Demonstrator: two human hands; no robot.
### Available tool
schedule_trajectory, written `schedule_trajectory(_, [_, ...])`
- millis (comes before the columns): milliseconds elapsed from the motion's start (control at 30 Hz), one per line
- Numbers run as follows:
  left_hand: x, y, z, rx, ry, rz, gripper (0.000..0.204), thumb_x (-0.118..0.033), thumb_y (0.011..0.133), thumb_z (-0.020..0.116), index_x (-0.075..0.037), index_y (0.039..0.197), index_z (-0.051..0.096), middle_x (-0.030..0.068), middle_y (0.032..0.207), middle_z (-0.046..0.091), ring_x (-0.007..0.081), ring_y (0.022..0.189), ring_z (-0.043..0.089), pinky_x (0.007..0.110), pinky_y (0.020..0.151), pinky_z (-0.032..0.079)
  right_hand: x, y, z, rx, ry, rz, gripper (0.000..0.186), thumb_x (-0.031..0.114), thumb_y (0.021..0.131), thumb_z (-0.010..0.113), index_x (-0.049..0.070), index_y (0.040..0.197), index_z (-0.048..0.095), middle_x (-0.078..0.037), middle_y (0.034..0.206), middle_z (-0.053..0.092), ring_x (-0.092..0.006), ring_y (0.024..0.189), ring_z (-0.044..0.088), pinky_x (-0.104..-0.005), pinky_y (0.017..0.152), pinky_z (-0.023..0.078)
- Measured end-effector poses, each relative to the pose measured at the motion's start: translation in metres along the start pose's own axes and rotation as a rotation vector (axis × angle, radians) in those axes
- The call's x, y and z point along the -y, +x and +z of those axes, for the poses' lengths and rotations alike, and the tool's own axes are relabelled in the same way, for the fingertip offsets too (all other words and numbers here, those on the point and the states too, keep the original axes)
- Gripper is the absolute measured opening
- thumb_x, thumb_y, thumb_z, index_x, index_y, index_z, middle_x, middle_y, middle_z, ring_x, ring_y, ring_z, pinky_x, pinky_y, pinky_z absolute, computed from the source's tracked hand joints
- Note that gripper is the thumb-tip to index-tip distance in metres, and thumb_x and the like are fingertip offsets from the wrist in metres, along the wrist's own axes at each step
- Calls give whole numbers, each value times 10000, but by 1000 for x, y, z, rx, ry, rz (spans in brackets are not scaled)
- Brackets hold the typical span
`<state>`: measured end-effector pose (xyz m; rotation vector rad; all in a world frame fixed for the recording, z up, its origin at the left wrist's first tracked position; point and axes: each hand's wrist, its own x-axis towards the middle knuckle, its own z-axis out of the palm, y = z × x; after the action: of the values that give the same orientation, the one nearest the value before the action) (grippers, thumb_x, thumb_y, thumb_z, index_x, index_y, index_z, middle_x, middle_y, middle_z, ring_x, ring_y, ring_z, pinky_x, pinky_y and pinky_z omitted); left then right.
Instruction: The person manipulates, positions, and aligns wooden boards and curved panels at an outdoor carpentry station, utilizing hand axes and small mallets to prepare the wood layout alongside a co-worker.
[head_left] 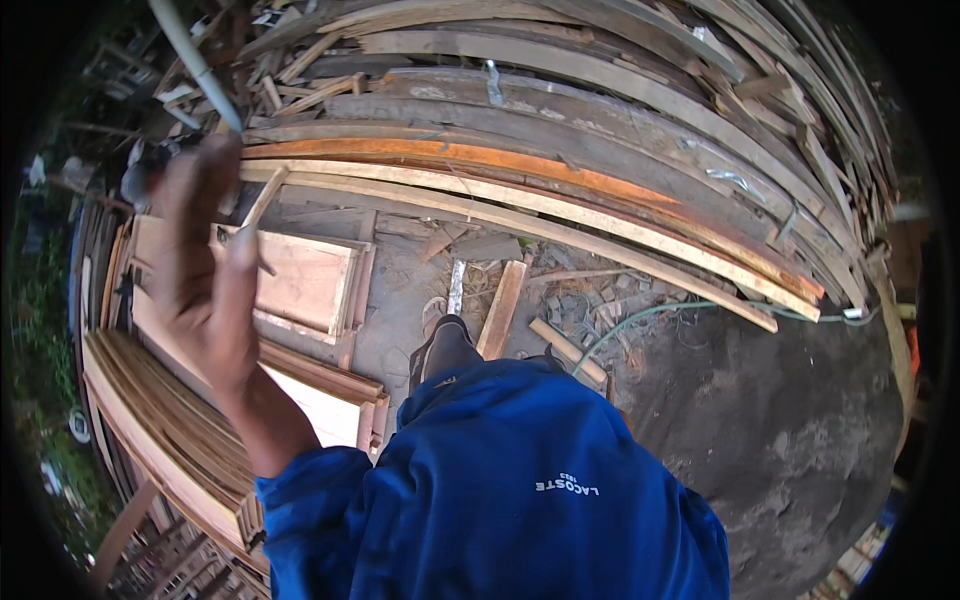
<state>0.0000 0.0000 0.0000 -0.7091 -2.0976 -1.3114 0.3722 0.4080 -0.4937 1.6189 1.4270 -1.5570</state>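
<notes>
Thin wooden strip (264,202) — near left hand (207,295), half-open but blurred — can't tell if held.

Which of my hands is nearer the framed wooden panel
Left, seemingly: your left hand, blurred, overlaps the left side of the framed wooden panel in the picture; your right hand isn't visible.

The view looks steeply down and slightly forward from the left side of the person's head, upright and very wide. It sits close above the blue top (500,480) at six o'clock, with the left hand (215,325) near the lens at nine, dark ground (760,400) lower towards four, and stacked planks (600,100) farther off, curving across twelve to two.
</notes>
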Motion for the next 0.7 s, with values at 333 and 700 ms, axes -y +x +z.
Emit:
schedule_trajectory(333, [390, -366, 46, 1034, 190, -931, 476, -269, 882, 726, 29, 1252, 685, 259, 1171, 722, 378, 1143, 690, 412, 993, 532, -17, -86, 60, -203, 113, 267, 195, 163, 917, 732, -6, 958, 645, -137, 735, 654, -252, 603, 650, -425, 539, 517])
schedule_trajectory(700, [181, -137, 192, 1390, -612, -895, 421, -362, 924, 738, 2, 1135, 721, 148, 1192, 690, 276, 1167, 638, 376, 1018, 478, -21, -75, 49, -388, 471, 219, 107, 46, 897, 679, -28, 961, 635, -118, 730, 636, -202, 561, 620, -352, 450, 496])
